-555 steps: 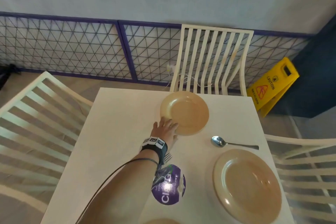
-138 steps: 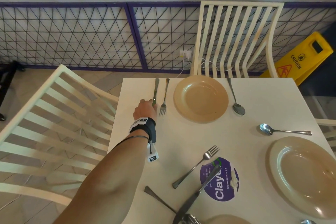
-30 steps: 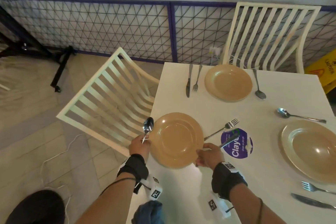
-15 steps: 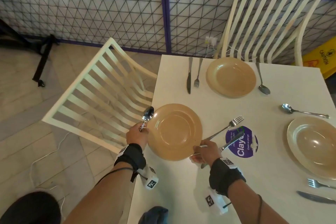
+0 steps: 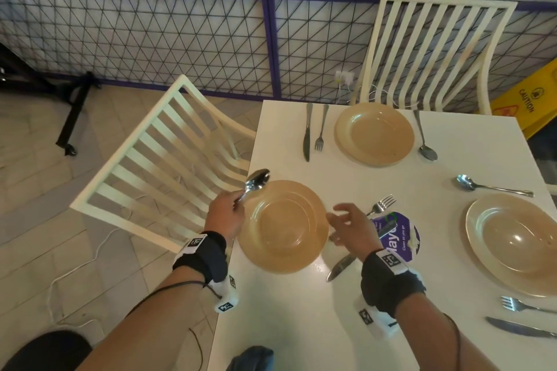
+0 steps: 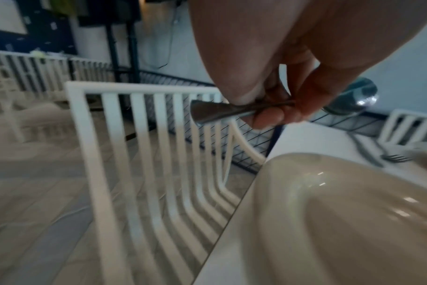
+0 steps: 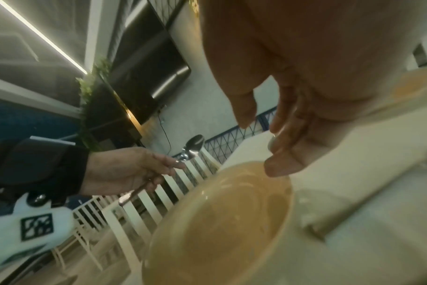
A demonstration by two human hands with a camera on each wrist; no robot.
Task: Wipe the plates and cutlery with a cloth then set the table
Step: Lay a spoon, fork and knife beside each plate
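A tan plate lies flat at the left edge of the white table. My left hand sits just left of it and pinches a spoon by the handle, bowl pointing up and away; the spoon shows between thumb and fingers in the left wrist view. My right hand hovers at the plate's right rim with fingers spread and holds nothing. Under it lie a fork and a knife. A blue cloth peeks in at the near table edge.
A far setting has a plate, knife, fork and spoon. On the right sit another plate, spoon, fork and knife. A purple sticker marks the table. White chairs stand left and behind.
My right hand has let go of the plate's right rim and lifted, fingers now spread. The plate rests flat on the table. The left hand still holds the spoon beside it.
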